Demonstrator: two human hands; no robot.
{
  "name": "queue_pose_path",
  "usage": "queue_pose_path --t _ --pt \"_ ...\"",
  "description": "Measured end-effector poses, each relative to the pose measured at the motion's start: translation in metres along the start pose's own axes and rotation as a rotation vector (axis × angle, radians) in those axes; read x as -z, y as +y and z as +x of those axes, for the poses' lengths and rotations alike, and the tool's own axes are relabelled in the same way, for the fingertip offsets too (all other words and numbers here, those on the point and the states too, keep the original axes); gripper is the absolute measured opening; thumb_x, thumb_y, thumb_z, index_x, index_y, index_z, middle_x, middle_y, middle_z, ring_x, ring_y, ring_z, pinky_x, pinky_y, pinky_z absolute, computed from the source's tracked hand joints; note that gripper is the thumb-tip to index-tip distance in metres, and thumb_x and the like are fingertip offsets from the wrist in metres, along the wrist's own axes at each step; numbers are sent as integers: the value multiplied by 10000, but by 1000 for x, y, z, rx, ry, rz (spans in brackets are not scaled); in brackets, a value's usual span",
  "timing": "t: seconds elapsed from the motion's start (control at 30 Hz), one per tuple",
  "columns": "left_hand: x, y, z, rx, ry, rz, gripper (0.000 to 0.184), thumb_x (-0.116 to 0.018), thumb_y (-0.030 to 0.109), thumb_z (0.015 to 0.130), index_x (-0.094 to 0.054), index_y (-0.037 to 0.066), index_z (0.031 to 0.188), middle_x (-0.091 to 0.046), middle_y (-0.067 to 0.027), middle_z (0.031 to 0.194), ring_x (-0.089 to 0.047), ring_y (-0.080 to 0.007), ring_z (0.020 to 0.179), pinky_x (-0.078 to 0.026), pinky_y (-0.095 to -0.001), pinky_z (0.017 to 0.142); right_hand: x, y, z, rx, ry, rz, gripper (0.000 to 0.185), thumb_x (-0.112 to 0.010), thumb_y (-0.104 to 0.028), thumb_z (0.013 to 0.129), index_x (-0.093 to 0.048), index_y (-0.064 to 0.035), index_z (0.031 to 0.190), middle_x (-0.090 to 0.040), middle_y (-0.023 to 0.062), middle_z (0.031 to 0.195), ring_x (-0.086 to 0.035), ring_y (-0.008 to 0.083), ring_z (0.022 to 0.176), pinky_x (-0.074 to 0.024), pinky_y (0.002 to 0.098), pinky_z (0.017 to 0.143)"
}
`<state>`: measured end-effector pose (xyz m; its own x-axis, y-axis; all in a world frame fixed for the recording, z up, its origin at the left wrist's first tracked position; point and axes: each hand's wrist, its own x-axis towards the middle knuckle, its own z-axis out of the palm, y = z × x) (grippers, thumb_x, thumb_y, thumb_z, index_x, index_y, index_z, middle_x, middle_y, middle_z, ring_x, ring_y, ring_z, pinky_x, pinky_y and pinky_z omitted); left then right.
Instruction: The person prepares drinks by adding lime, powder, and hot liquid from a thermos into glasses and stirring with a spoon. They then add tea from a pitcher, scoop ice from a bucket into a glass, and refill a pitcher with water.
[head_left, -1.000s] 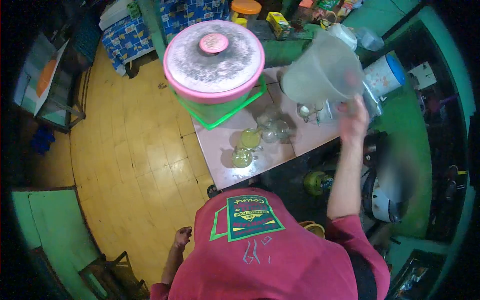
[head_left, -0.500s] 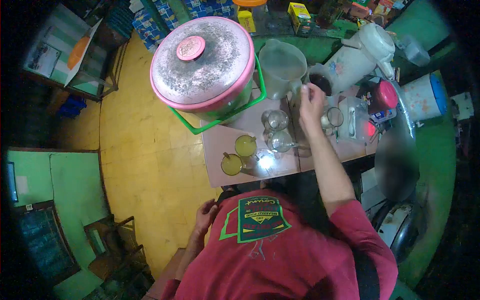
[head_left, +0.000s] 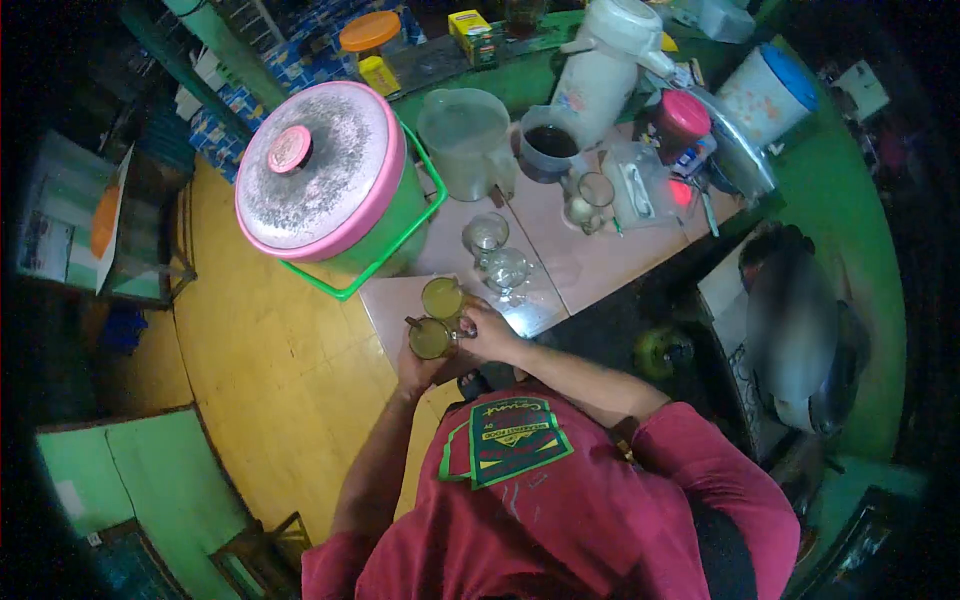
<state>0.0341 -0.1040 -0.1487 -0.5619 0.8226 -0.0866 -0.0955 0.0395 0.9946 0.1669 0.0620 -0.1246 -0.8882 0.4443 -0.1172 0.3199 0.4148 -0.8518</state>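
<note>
Two glass mugs of yellow-green drink stand close together at the table's near left corner: the nearer mug [head_left: 430, 341] and the farther mug [head_left: 441, 297]. A spoon-like handle pokes up from the nearer one. My left hand [head_left: 414, 371] is closed against the near side of that mug, its fingers partly hidden. From the right, my right hand [head_left: 489, 332] has its fingers closed at the mugs' handles; the exact grip is partly covered. Beyond my hands are two clear glass mugs, one [head_left: 507, 268] in front of the other [head_left: 486, 233].
A large pink-lidded cooler [head_left: 330, 180] with a green handle stands at left. Behind are a plastic pitcher [head_left: 465, 140], a container of dark liquid [head_left: 549, 145] and a white flask [head_left: 598, 85]. A glass jar [head_left: 588, 203] is at right. A person [head_left: 795, 330] is nearby.
My right hand has left the dark-liquid container and come down to the two filled mugs. My left hand has risen from my side to the nearer mug. The view has turned.
</note>
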Motion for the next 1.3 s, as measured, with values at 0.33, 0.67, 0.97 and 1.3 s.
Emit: queue_pose_path --t 0.33,0.67,0.97,1.3 --pt "43 9 25 22 -213 266 664 -820 55 709 -443 44 1255 -609 -83 1178 -597 -215 1087 -489 -371 956 -35 -28 -8 -87 136 29 413 -740 -180 759 -523 -4 1063 -594 173 1036 -622 325 922 -512 409 757" --pt "17 29 -9 72 -74 134 741 -720 -49 785 -329 39 1408 -513 -97 1316 -550 -235 1166 -477 -365 986 39 36 -101 -284 -67 158 490 -763 -277 810 -613 -10 1192 -694 143 1043 -667 218 926 -526 349 849" --pt "-16 15 -24 67 241 158 544 -630 -65 844 -414 -3 1339 -568 -104 1201 -580 -190 1082 -522 -335 884 383 285 -147 -254 1236 -143 205 -654 -138 876 -647 -15 1039 -670 95 952 -625 178 845 -492 323 708" --pt "-128 -16 -101 443 790 186 270 -591 75 930 -552 9 1190 -592 -11 847 -551 -96 712 -464 -221 578 615 277 -96 -351 1170 -645 305 -657 -229 877 -629 -5 1083 -683 186 1073 -665 339 971 -518 407 834"
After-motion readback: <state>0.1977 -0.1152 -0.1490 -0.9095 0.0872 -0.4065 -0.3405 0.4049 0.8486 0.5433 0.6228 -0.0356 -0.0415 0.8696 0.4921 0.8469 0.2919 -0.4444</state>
